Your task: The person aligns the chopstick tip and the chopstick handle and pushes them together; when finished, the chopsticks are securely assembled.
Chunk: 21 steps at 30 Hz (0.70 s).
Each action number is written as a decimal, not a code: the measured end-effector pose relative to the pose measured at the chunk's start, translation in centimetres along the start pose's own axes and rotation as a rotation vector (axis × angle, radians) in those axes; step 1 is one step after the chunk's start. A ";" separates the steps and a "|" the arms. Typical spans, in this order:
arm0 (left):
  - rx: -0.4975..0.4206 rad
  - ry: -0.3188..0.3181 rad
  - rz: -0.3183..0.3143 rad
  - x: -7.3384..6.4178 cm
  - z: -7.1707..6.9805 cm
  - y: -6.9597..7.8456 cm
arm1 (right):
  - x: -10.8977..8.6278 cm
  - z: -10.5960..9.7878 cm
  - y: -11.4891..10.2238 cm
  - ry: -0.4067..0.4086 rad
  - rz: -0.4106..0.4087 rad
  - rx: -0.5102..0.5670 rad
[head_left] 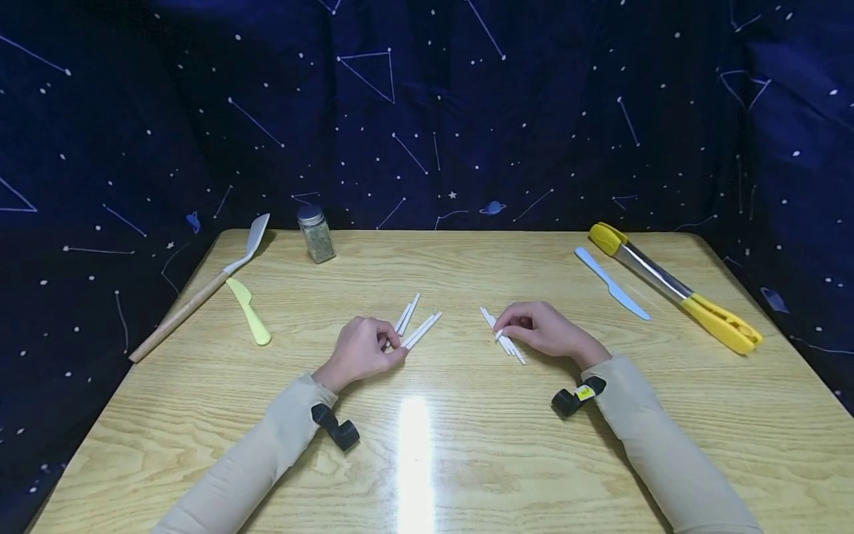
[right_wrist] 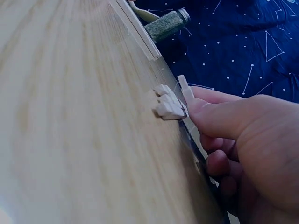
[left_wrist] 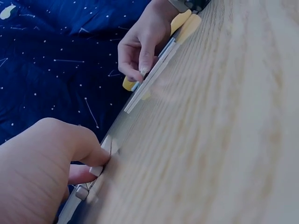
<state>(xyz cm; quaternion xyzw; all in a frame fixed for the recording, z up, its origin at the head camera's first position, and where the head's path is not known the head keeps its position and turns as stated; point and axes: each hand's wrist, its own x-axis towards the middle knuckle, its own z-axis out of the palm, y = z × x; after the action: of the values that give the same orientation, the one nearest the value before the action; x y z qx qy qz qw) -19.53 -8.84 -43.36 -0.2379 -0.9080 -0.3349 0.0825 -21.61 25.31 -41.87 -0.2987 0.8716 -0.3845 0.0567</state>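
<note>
Two loose groups of thin white sticks lie near the middle of the wooden table. At the left group (head_left: 423, 329), my left hand (head_left: 363, 347) has thumb and index finger pinched on the near end of one stick (left_wrist: 96, 171). Other sticks fan out beyond those fingertips. My right hand (head_left: 545, 328) pinches a white stick (right_wrist: 186, 88) between thumb and forefinger, its end sticking up past the thumb. Just beneath it lies the right group (head_left: 511, 348), several sticks side by side, with their blunt ends (right_wrist: 170, 107) showing in the right wrist view.
A spatula (head_left: 193, 302), a yellow plastic knife (head_left: 249, 313) and a spice jar (head_left: 317, 236) are on the left. Over on the right are a blue plastic knife (head_left: 610, 283) and yellow-ended tongs (head_left: 654, 274). A dark star-patterned cloth (head_left: 427, 111) hangs behind the table.
</note>
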 end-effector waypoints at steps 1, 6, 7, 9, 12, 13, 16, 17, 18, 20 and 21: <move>-0.002 0.006 0.001 0.0 0.0 0.0 | 0.0 0.0 0.0 0.007 0.004 -0.002; -0.003 0.052 0.012 0.0 0.1 -0.1 | 0.0 -0.1 -0.2 0.046 0.021 -0.020; -0.003 0.061 0.014 0.0 0.1 -0.1 | 0.0 -0.1 -0.3 0.050 0.029 -0.021; 0.004 0.081 0.015 0.0 0.2 -0.2 | 0.0 -0.1 -0.3 0.062 0.040 -0.028; 0.008 0.104 0.011 0.0 0.2 -0.3 | 0.0 -0.2 -0.5 0.086 0.053 -0.050; 0.008 0.109 0.010 0.0 0.2 -0.3 | 0.0 -0.2 -0.5 0.096 0.050 -0.062; -0.004 0.124 0.016 0.0 0.3 -0.4 | 0.0 -0.2 -0.7 0.134 0.040 -0.092; -0.016 0.129 0.025 0.0 0.4 -0.4 | 0.0 -0.1 -0.8 0.149 0.033 -0.100; -0.034 0.134 0.038 0.1 0.4 -0.4 | 0.0 -0.1 -0.9 0.163 0.028 -0.108; -0.079 0.144 0.073 0.1 0.5 -0.5 | 0.1 -0.1 -1.0 0.194 0.016 -0.128; -0.101 0.152 0.093 0.1 0.6 -0.6 | 0.1 0.0 -1.1 0.210 0.009 -0.139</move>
<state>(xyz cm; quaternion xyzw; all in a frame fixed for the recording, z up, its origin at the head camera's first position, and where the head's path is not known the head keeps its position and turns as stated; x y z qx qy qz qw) -19.88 -8.84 -44.09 -0.2576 -0.8691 -0.3931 0.1543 -21.23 24.70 -41.07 -0.2561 0.8987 -0.3520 -0.0538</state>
